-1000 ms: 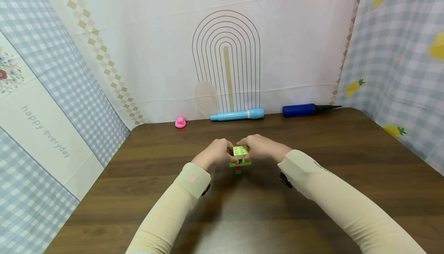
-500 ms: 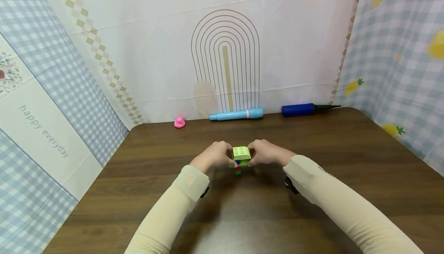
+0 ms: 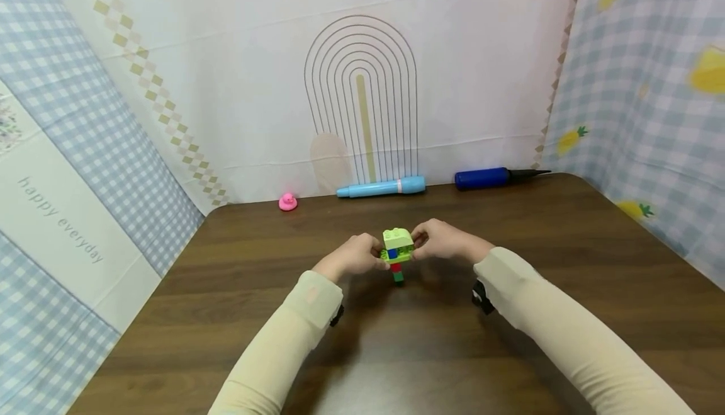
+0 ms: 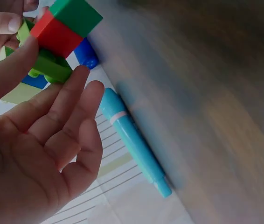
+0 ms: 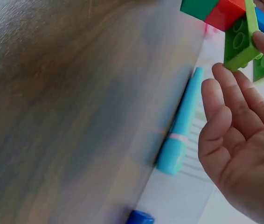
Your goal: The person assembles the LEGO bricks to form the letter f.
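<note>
A small build of toy bricks [image 3: 399, 239] stands between both hands, slightly tilted. Its pale lime curved brick is on top, with a blue brick [image 3: 393, 254] under it. Below come a lime plate [image 4: 52, 67], a red brick [image 4: 56, 35] and, lowest, a green brick [image 4: 78, 17]. My left hand [image 3: 354, 255] pinches the left end of the lime plate between thumb and fingers. At the plate's other end, my right hand [image 3: 446, 240] pinches with its thumb and fingertips. The wrist views show the remaining fingers loosely bent.
Along the back of the brown wooden table [image 3: 238, 327] lie a pink toy duck [image 3: 287, 201], a light blue tube-shaped pump [image 3: 382, 187] and a dark blue hand pump [image 3: 484, 178] with a black tip. Patterned cloth [image 3: 249, 87] hangs behind and at both sides.
The right hand has come off the top brick, moved outward, and down to the lime plate. The build has shifted slightly right and up and now leans a little; the left hand stays on it.
</note>
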`<state>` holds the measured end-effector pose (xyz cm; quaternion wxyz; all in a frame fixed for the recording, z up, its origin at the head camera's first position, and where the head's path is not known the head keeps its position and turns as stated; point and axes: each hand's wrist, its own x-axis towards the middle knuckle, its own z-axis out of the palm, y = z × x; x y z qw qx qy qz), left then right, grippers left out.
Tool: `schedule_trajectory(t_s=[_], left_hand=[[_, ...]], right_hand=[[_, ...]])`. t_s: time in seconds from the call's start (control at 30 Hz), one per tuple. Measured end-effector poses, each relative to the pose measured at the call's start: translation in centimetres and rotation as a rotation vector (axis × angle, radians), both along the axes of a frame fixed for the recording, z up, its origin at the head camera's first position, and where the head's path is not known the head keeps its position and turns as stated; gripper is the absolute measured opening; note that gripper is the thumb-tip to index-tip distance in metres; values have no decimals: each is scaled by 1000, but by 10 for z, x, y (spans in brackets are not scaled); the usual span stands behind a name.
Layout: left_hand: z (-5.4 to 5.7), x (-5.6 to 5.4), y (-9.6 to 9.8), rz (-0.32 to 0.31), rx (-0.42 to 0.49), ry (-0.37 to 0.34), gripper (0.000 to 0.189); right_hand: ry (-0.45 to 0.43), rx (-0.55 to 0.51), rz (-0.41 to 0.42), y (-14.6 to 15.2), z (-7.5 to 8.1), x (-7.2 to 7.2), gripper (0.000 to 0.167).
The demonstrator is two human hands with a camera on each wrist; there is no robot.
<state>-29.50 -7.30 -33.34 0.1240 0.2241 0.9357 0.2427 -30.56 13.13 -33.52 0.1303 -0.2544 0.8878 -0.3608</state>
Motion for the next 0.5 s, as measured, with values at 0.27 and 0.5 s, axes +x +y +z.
schedule_trajectory(t_s=[0.27, 0.5], left_hand=[[-5, -2, 6, 26, 78, -39, 34], [-14, -7, 11, 13, 139, -133, 24]], right_hand=[[-177, -31, -102, 14, -3, 0, 38], [-226, -41, -119, 16, -6, 3, 25]])
